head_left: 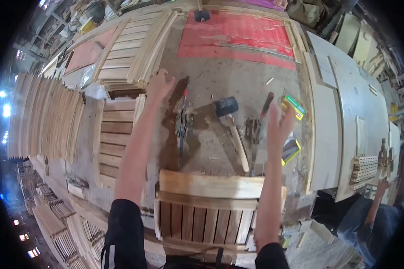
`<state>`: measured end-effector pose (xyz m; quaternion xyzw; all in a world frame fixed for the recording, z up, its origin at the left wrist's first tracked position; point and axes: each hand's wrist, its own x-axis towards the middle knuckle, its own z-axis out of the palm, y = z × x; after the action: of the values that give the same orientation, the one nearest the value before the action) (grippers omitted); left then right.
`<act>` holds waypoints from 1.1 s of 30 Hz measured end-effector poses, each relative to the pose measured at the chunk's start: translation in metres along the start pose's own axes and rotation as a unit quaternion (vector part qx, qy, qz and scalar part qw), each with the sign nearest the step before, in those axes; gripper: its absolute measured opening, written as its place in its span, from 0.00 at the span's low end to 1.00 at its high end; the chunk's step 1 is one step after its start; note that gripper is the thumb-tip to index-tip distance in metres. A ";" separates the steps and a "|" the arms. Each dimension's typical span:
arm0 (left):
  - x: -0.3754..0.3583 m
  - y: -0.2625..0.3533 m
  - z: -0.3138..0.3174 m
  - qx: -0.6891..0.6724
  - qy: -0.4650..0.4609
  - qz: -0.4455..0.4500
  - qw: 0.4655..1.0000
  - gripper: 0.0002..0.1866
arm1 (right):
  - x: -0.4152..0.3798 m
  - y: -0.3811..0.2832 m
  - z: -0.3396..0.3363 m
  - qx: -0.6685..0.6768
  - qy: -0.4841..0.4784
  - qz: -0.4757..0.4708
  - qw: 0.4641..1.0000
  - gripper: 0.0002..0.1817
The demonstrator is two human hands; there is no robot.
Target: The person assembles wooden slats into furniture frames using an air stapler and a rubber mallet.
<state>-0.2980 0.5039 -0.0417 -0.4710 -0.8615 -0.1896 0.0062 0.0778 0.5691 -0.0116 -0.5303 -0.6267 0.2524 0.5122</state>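
Observation:
My left hand is raised beside the near right corner of a stack of slatted wooden panels. Its fingers are loosely bent and apart, with nothing visible in them. My right hand is somewhat blurred, its fingers spread, and overlaps the edge of a green and yellow box. I cannot make out whether it touches the box. Between my hands lie a black-headed mallet with a wooden handle and two metal clamps. Close to my body is a slatted wooden panel.
Another slatted panel and a tall stack of wooden strips stand at left. A red sheet covers the far table, with a second mallet at its edge. Pale boards lie at right, near another person's arm.

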 end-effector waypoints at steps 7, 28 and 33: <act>0.033 0.029 0.107 -0.224 -0.210 -0.181 0.934 0.34 | -0.016 0.022 0.004 0.176 -0.175 0.244 0.937 0.20; -0.165 0.034 0.026 -0.630 0.084 0.033 0.771 0.15 | -0.082 0.068 -0.017 0.133 -0.142 -0.088 0.977 0.22; -0.167 0.031 0.025 -0.655 0.090 0.024 0.750 0.17 | -0.089 0.070 -0.026 0.190 -0.160 0.004 0.969 0.17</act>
<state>-0.1758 0.3921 -0.0869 -0.3610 -0.5102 -0.7486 -0.2212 0.1218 0.5030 -0.0957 -0.3790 -0.6387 0.4504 0.4956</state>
